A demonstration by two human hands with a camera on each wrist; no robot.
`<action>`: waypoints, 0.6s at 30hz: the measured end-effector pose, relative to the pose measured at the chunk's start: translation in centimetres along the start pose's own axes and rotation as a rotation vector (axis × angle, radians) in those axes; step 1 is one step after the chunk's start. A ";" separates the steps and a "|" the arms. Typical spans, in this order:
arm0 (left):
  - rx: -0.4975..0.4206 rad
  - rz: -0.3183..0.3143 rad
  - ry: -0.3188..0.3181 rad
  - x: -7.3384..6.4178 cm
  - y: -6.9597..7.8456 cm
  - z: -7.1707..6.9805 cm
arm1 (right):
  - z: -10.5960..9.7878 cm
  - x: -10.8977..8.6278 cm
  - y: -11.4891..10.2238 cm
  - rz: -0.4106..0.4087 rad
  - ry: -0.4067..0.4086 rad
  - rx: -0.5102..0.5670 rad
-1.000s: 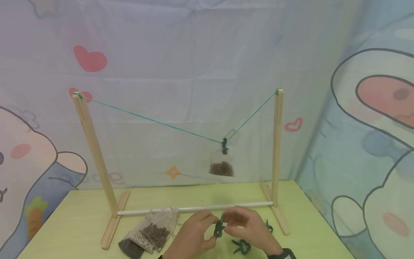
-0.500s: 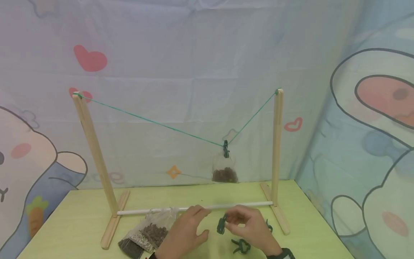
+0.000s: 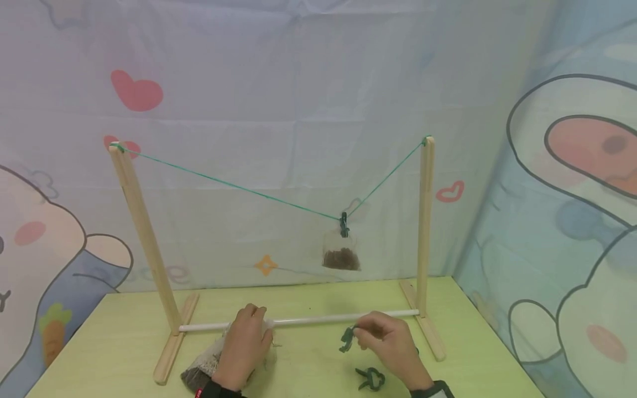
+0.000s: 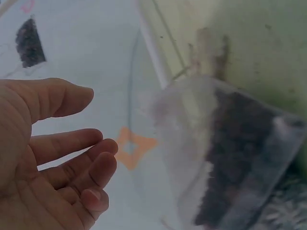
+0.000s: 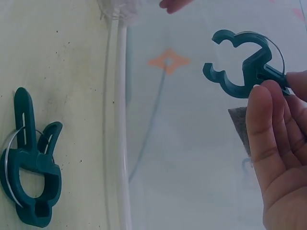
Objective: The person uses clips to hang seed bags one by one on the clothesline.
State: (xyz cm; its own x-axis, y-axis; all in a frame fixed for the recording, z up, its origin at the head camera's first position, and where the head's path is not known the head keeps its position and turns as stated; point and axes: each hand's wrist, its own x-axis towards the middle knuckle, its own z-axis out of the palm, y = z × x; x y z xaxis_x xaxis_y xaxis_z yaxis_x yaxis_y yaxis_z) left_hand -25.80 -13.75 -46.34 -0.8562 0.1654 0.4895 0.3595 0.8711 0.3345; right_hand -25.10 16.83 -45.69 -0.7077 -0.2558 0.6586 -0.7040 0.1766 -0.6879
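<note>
My right hand [image 3: 390, 348] pinches the handles of a green plastic spring clip [image 5: 258, 64]; in the right wrist view its jaws stand apart with nothing between them. My left hand [image 3: 245, 345] is over a pile of small sheer drawstring bags [image 3: 199, 376], covering part of it. In the left wrist view, its thumb stands away from loosely bent fingers, and a see-through bag with dark brown contents [image 4: 235, 153] lies beside them. Another green clip [image 5: 33, 160] lies on the table near my right hand. A third clip [image 3: 344, 224] holds a bag of brown bits [image 3: 340, 260] on the green string [image 3: 249, 190].
The string sags between two wooden posts [image 3: 146, 237] on flat wooden feet [image 3: 171, 354]. A white rod [image 3: 318, 319] joins the posts low across the pale yellow table [image 3: 308, 298]. A printed cloth [image 3: 273, 83] hangs behind.
My left hand has left the clip and moved left over the bags. The right hand keeps the clip, which has turned and now has its jaws apart. The hanging bag bobs slightly.
</note>
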 end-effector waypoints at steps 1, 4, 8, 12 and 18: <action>0.003 -0.004 -0.005 0.0 -0.3 0.2 | 0.0 0.0 0.1 -0.002 0.004 -0.002; 0.017 -0.009 -0.031 -0.2 -1.0 0.8 | -0.1 -0.1 0.3 -0.010 0.005 -0.004; 0.033 -0.009 -0.065 -0.2 -1.7 1.7 | -0.1 -0.1 0.6 -0.019 0.004 0.004; 0.024 -0.018 -0.096 -0.2 -2.1 2.2 | 0.0 -0.2 0.7 -0.024 0.013 0.007; -0.017 -0.041 -0.119 0.0 -2.3 2.5 | -0.1 -0.2 0.7 -0.014 0.020 -0.009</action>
State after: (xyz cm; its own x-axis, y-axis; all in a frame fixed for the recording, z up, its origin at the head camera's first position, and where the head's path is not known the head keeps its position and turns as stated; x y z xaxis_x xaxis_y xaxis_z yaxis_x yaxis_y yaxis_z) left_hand -27.53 -14.62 -49.09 -0.9079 0.1843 0.3766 0.3286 0.8706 0.3661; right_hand -25.50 17.12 -46.27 -0.6991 -0.2396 0.6737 -0.7139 0.1814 -0.6763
